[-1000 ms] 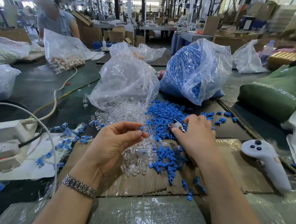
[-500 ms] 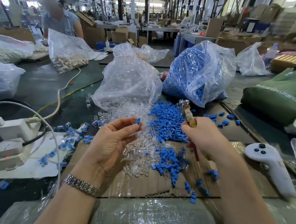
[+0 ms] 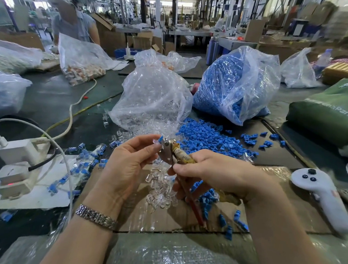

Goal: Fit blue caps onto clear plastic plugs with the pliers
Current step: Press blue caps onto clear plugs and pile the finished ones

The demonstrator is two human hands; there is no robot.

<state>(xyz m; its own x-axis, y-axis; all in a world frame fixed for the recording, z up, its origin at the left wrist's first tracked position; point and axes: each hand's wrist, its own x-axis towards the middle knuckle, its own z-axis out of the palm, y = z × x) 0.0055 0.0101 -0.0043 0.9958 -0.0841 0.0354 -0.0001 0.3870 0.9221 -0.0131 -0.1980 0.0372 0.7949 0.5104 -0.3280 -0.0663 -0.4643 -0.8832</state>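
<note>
My left hand (image 3: 126,165) pinches a clear plug with a blue cap (image 3: 158,140) between thumb and fingertips. The plug sits right at the metal jaws of the pliers (image 3: 169,152). My right hand (image 3: 213,173) grips the pliers' taped and red handles, jaws pointing up and left. Whether the jaws touch the plug I cannot tell. Below my hands, loose clear plugs (image 3: 161,190) lie on brown cardboard (image 3: 265,215). A pile of blue caps (image 3: 205,138) spreads behind them.
A clear bag of plugs (image 3: 152,102) and a bag of blue caps (image 3: 233,84) stand behind the piles. Capped plugs (image 3: 81,167), a power strip (image 3: 16,169) and cables lie left. A white controller (image 3: 322,196) lies right, a green bag (image 3: 329,114) beyond. Another person stands far left.
My right hand lifted the pliers from the blue pile and swung them left to my left hand. My left hand rose slightly, and the plug it holds now meets the jaws.
</note>
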